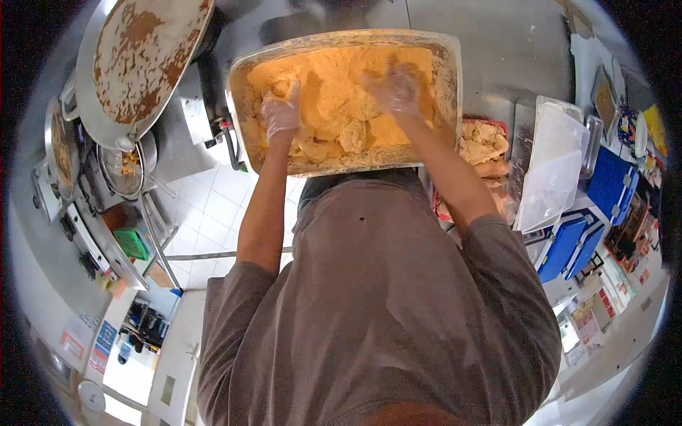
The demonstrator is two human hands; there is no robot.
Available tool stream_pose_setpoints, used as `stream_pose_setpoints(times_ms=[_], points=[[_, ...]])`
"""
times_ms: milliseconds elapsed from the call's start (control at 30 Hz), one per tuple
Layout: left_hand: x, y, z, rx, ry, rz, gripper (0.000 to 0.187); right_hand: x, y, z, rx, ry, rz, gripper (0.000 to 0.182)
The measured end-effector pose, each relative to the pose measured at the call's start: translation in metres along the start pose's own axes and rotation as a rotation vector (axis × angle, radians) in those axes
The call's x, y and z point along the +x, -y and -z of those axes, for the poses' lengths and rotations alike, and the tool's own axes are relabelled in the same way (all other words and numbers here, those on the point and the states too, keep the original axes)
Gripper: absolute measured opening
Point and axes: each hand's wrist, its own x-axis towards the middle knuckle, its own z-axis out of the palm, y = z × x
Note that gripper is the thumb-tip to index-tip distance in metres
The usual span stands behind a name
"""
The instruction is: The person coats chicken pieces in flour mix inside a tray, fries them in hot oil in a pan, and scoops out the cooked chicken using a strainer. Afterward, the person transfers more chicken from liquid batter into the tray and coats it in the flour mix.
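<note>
A large rectangular tub (458, 78) in front of me holds orange breading flour (330, 82). Several lumpy pieces, apparently chicken, lie coated in it, one coated chicken piece (353, 135) near the front wall. My left hand (282, 115), in a clear plastic glove, is in the tub's left part with its fingers curled round a coated piece at their tips. On the right, my right hand (396, 89), gloved likewise, is over the flour, blurred by motion, its fingers apart and no piece visible in them.
Beside the tub on the right, a red-rimmed container (506, 135) holds pale, battered-looking pieces. A translucent lid (550, 167) stands beyond it. At the upper left is a big pan (85, 78) with brown residue, and below it a strainer (121, 174).
</note>
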Motion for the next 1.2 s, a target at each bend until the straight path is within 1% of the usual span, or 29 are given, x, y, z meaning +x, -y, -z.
stream_pose_setpoints(times_ms=[33,100,133,200,233,300,333,400,433,467,500,533,600,633,700,733,800,833,867,900,967,1033,1067,1133,1200], points=[[0.003,0.001,0.003,-0.062,0.060,0.003,0.070,0.004,0.011,0.031,0.857,0.441,0.014,0.091],[0.005,-0.024,0.017,0.086,0.294,-0.048,0.078,0.013,0.036,0.058,0.994,0.754,0.106,0.091],[0.006,-0.059,0.030,0.296,0.461,-0.101,0.075,0.008,0.055,0.063,0.977,0.675,0.131,0.090],[0.008,-0.073,0.025,0.463,0.589,-0.181,0.073,0.010,0.057,0.066,1.126,0.717,0.160,0.085],[0.014,-0.060,0.003,0.420,0.556,-0.207,0.072,0.024,0.044,0.071,1.292,0.839,0.158,0.081],[0.014,-0.027,-0.035,0.220,0.479,-0.346,0.072,0.027,0.030,0.067,1.530,0.955,0.193,0.072],[0.017,-0.009,-0.053,0.061,0.424,-0.461,0.072,0.030,0.022,0.057,1.599,0.937,0.231,0.068],[0.017,-0.011,-0.048,-0.139,0.348,-0.608,0.070,0.032,0.003,0.034,1.736,0.906,0.317,0.060],[0.012,-0.029,-0.019,-0.177,0.327,-0.641,0.069,0.032,-0.007,0.024,1.806,0.891,0.365,0.056],[0.011,-0.035,-0.001,-0.078,0.376,-0.619,0.067,0.032,-0.017,0.014,1.875,0.873,0.412,0.053],[0.010,-0.042,0.018,0.024,0.427,-0.601,0.066,0.021,-0.024,-0.002,1.966,0.697,0.441,0.051],[0.016,-0.034,0.032,0.261,0.538,-0.517,0.065,0.004,-0.026,-0.025,2.046,0.512,0.472,0.048],[0.013,-0.043,0.062,0.528,0.624,-0.328,0.063,-0.001,-0.047,-0.012,1.649,0.458,0.508,0.048],[0.005,-0.055,0.084,0.554,0.605,-0.233,0.062,0.003,-0.083,0.037,1.179,0.562,0.488,0.050],[-0.011,-0.043,0.083,0.668,0.532,-0.370,0.061,-0.011,-0.094,0.078,0.878,0.662,0.155,0.052],[-0.030,-0.008,0.056,0.753,0.474,-0.603,0.061,-0.030,-0.070,0.079,1.038,0.674,-0.145,0.052],[-0.033,-0.008,0.047,0.792,0.521,-0.723,0.062,-0.061,-0.032,0.056,1.391,0.731,-0.275,0.057],[-0.029,-0.043,0.056,0.746,0.635,-0.606,0.063,-0.073,-0.013,0.035,1.585,0.787,-0.084,0.061],[-0.029,-0.064,0.060,0.698,0.746,-0.484,0.064,-0.076,-0.007,0.035,1.773,0.858,-0.071,0.065],[-0.028,-0.065,0.054,0.649,0.753,-0.459,0.066,-0.078,0.000,0.036,1.955,0.944,-0.066,0.069],[-0.017,-0.057,0.025,0.554,0.760,-0.416,0.069,-0.063,0.008,0.071,2.295,1.139,-0.490,0.076],[-0.023,-0.037,-0.022,0.306,0.513,-0.535,0.070,-0.042,0.004,0.088,2.076,1.315,-0.576,0.075],[-0.025,-0.051,-0.013,0.191,0.486,-0.519,0.068,-0.032,-0.003,0.095,1.958,1.397,-0.623,0.075],[-0.030,-0.080,0.006,-0.041,0.434,-0.502,0.064,-0.015,-0.031,0.109,1.804,1.246,-0.295,0.069],[-0.021,-0.046,-0.006,0.041,0.193,-0.808,0.062,-0.015,-0.046,0.114,1.758,1.068,-0.032,0.066]])
